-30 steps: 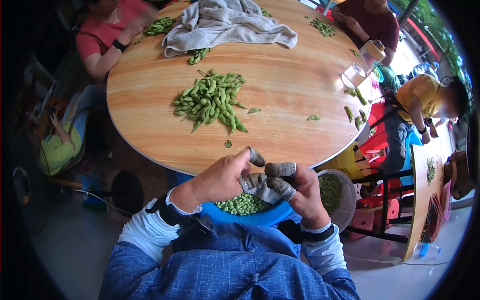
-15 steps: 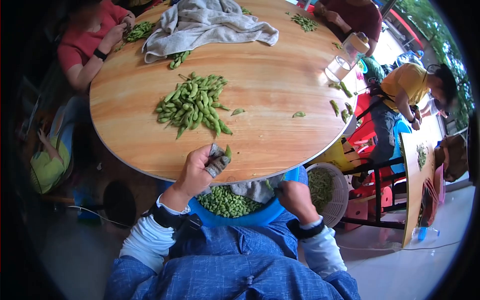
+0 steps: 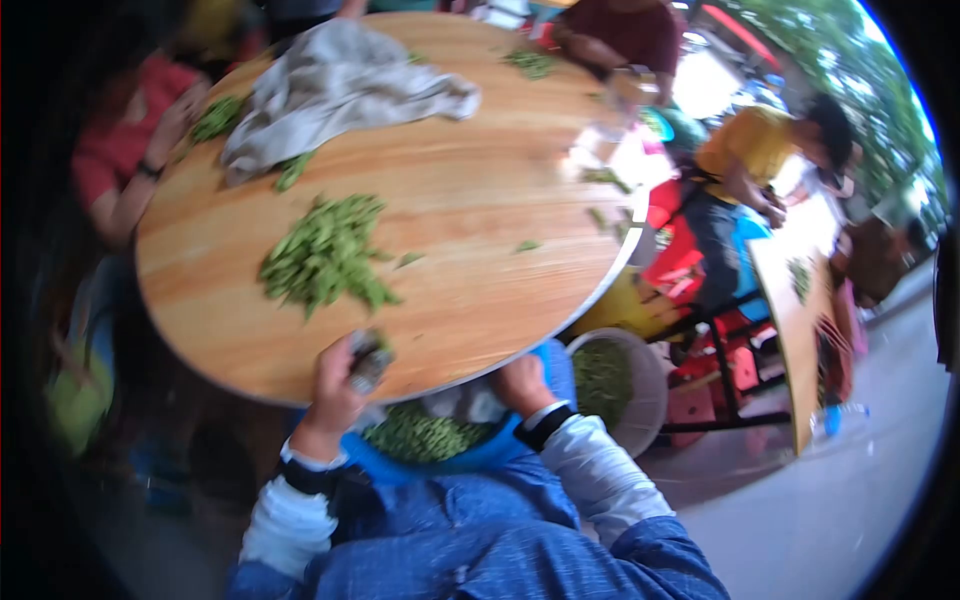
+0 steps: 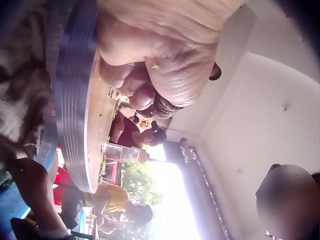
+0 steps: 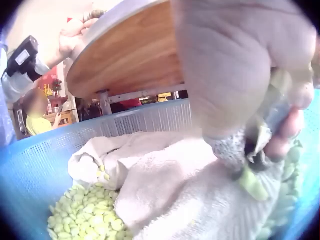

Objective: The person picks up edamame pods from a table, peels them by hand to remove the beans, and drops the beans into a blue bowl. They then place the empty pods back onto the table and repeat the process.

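My left hand [image 3: 335, 385] is at the near table edge with its fingers curled, grey covers on some of them. A blurred greenish tip of a bean pod [image 3: 378, 336] shows at its fingertips. Lower and to the right, my right hand [image 3: 522, 383] reaches over the blue basket [image 5: 30, 165]. In the right wrist view its covered thumb and curled fingers pinch a bean pod [image 5: 254, 185], its pale green end poking out below. Under that hand lies a whitish cloth [image 5: 165, 185] beside shelled green beans [image 5: 82, 212]. A pile of pods [image 3: 325, 255] lies on the table.
The round wooden table [image 3: 460, 240] also carries a grey towel [image 3: 335, 95] and a clear jar [image 3: 590, 145]. A white basket [image 3: 645, 395] of green pods stands at the right, near red stools. Several people sit around.
The hands were together over the basket, then parted; the left holds a pod near the table edge, the right has moved down over the basket. The head view has swung right.
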Motion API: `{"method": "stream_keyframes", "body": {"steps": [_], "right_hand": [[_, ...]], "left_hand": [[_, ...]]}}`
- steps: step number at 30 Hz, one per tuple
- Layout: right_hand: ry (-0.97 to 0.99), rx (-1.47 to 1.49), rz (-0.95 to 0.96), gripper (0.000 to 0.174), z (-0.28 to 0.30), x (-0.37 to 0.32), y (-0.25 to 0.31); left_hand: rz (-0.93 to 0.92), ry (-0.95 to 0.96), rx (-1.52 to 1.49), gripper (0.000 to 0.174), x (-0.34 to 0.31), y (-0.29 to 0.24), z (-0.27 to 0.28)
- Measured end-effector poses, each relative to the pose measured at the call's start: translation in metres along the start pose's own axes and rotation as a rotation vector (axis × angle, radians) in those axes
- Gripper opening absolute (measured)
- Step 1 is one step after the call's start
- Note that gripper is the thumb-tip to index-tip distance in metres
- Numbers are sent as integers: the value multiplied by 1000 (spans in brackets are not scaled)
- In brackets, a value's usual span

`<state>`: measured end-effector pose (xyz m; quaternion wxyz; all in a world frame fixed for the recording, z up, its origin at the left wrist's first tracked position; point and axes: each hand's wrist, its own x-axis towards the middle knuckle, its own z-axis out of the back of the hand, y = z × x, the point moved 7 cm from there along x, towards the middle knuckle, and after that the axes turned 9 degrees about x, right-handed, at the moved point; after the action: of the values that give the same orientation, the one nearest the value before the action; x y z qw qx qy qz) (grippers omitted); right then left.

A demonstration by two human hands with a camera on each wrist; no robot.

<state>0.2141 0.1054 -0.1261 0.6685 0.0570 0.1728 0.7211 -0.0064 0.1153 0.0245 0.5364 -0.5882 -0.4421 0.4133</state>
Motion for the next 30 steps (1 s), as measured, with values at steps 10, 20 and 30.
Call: {"method": "stream_keyframes", "body": {"steps": [10, 20, 30], "right_hand": [[-432, 281, -512, 10, 157, -111, -107], [145, 1665, 37, 25, 141, -84, 81], [411, 1750, 99, 24, 128, -69, 145]], "left_hand": [[-66, 37, -55, 6, -1, -3, -3], [91, 201, -8, 7, -28, -18, -44], [16, 310, 79, 14, -41, -21, -29]]}}
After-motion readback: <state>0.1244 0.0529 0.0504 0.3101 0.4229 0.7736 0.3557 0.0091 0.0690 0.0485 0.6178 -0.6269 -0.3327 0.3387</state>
